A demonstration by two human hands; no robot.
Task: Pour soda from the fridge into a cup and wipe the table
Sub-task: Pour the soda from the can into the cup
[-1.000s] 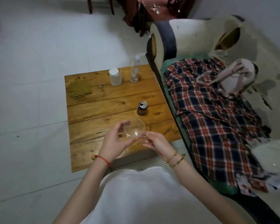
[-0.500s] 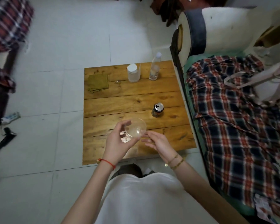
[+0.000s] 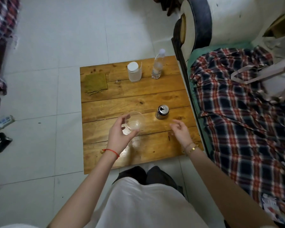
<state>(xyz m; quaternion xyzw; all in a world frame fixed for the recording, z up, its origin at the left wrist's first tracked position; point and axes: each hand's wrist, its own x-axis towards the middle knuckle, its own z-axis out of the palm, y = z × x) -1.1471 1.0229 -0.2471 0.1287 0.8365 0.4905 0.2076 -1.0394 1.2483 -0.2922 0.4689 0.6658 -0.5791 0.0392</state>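
Note:
My left hand point(image 3: 120, 132) grips a clear plastic cup point(image 3: 136, 121) over the near half of the low wooden table point(image 3: 163, 94), the cup's mouth tipped toward me. An opened dark soda can point(image 3: 162, 112) stands upright on the table just right of the cup. My right hand point(image 3: 179, 131) hovers below the can with loosely curled fingers and holds nothing. A folded olive-green cloth point(image 3: 95, 83) lies at the table's far left corner.
A white-lidded stack of cups point(image 3: 134, 72) and a clear water bottle point(image 3: 157, 66) stand at the table's far edge. A sofa with a plaid blanket point(image 3: 240, 112) and a pink bag point(image 3: 273, 74) runs along the right side. White tiled floor lies to the left.
My right hand has let go of the cup and moved right, toward the can. My left hand still holds the cup, now farther over the table. The view has tilted down.

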